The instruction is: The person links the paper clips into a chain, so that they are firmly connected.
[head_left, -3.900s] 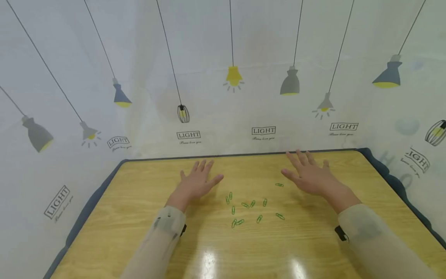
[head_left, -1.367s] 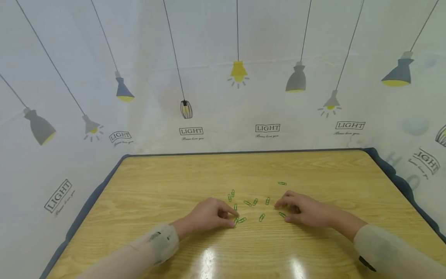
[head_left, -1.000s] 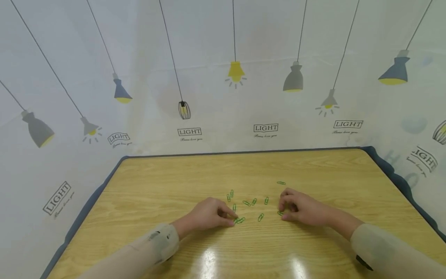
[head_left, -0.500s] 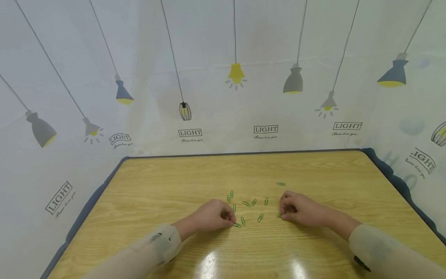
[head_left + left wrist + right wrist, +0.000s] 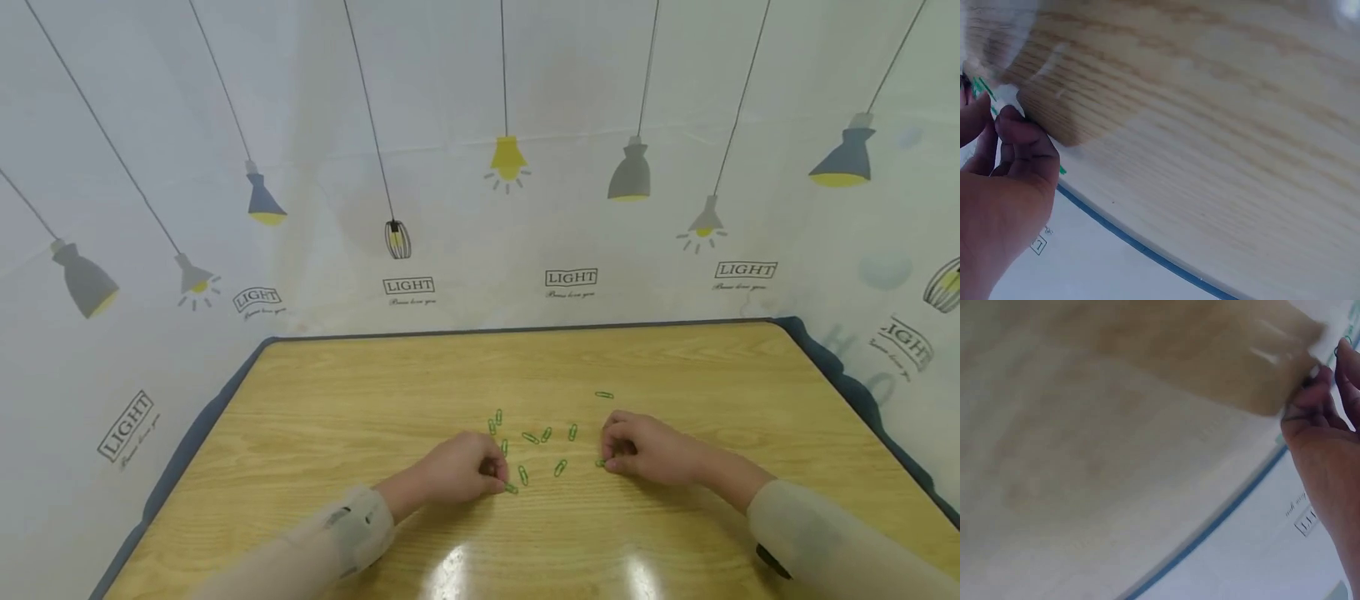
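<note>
Drawn back from the worktop's [image 5: 322, 400] far side are the left hand [image 5: 463, 467] and right hand [image 5: 647, 448]. By the left, one green looped paperclip [image 5: 512, 488] is pinched, pointing right and slightly nearward; by the right, a second paperclip [image 5: 601, 463], mostly hidden, is pinched, pointing left. Beyond, slim loose paperclips [image 5: 531, 437] are scattered at mixed angles on glossy wood grain, enclosed by a lamp-printed white sheet [image 5: 450, 175].

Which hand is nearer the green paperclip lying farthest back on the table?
Right. The right hand is just on the near side of that paperclip; the left hand is well off to its left and closer to the wearer.
</note>
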`<act>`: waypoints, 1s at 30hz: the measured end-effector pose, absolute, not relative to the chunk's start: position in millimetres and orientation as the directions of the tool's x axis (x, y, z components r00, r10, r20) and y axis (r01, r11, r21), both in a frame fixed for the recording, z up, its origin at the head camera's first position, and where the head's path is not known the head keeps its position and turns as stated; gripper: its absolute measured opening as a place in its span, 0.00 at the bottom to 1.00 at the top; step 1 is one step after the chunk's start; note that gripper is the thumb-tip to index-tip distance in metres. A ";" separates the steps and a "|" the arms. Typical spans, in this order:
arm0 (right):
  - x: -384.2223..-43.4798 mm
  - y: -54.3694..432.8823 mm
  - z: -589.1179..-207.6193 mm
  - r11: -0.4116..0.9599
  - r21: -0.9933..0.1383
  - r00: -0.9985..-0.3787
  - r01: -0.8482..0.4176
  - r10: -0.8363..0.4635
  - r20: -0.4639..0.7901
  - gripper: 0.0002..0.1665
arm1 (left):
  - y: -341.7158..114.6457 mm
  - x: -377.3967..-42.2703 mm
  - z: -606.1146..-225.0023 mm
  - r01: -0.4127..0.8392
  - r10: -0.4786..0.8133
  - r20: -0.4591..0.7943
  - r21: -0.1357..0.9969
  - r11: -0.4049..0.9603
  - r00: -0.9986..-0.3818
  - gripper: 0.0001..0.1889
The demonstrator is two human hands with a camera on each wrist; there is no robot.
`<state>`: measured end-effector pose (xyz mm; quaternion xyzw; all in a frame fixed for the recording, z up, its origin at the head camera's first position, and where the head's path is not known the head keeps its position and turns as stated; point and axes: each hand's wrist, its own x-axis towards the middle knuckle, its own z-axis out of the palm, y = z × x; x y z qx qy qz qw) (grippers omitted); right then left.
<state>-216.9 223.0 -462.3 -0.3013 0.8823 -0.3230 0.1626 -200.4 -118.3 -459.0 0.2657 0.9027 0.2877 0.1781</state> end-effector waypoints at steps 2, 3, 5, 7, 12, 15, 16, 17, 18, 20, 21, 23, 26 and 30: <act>-219.0 221.9 -457.7 0.617 -0.670 -0.775 -0.413 -0.624 -0.096 0.05 | -117.5 -200.0 -458.3 0.373 0.576 -0.150 0.627 0.684 -0.804 0.07; -220.3 221.2 -455.1 0.621 -0.670 -0.783 -0.406 -0.615 -0.097 0.05 | -117.4 -200.2 -457.5 0.367 0.567 -0.135 0.637 0.677 -0.812 0.06; -223.2 218.7 -449.3 0.635 -0.663 -0.803 -0.397 -0.590 -0.084 0.04 | -117.1 -201.4 -454.7 0.342 0.544 -0.104 0.675 0.654 -0.833 0.05; -225.2 215.2 -441.5 0.642 -0.655 -0.822 -0.400 -0.567 -0.053 0.04 | -116.5 -203.8 -449.9 0.318 0.520 -0.075 0.715 0.623 -0.851 0.05; -222.9 203.2 -416.9 0.630 -0.656 -0.857 -0.415 -0.513 0.050 0.07 | -109.8 -209.9 -432.1 0.295 0.486 0.000 0.795 0.530 -0.874 0.05; -216.5 196.3 -401.6 0.599 -0.694 -0.875 -0.400 -0.476 0.093 0.14 | -103.7 -210.2 -419.7 0.300 0.448 0.051 0.809 0.505 -0.892 0.06; -215.4 193.9 -398.3 0.588 -0.712 -0.882 -0.385 -0.461 0.097 0.15 | -102.3 -210.5 -416.5 0.298 0.433 0.064 0.815 0.497 -0.899 0.06; -213.9 191.6 -395.8 0.579 -0.730 -0.894 -0.363 -0.436 0.099 0.15 | -100.7 -210.6 -412.8 0.294 0.415 0.077 0.822 0.488 -0.906 0.06; -212.2 189.2 -393.9 0.571 -0.746 -0.906 -0.343 -0.410 0.103 0.15 | -98.9 -210.3 -409.3 0.293 0.398 0.091 0.825 0.483 -0.913 0.06; -208.1 183.6 -391.8 0.528 -0.799 -0.929 -0.288 -0.357 0.100 0.15 | -95.3 -208.6 -403.6 0.300 0.369 0.127 0.834 0.463 -0.921 0.06; -205.8 180.7 -391.4 0.506 -0.821 -0.938 -0.266 -0.332 0.099 0.14 | -93.5 -207.0 -400.6 0.303 0.355 0.144 0.841 0.448 -0.924 0.07; -200.8 174.5 -390.9 0.456 -0.859 -0.951 -0.231 -0.292 0.101 0.13 | -90.0 -203.5 -395.5 0.315 0.329 0.180 0.849 0.424 -0.927 0.07; -192.6 166.4 -388.8 0.380 -0.905 -0.961 -0.190 -0.260 0.093 0.11 | -86.3 -197.5 -390.2 0.327 0.294 0.219 0.859 0.393 -0.930 0.07; -183.0 158.3 -385.3 0.267 -0.955 -0.972 -0.132 -0.222 0.073 0.11 | -84.4 -192.2 -385.0 0.323 0.244 0.249 0.883 0.340 -0.937 0.07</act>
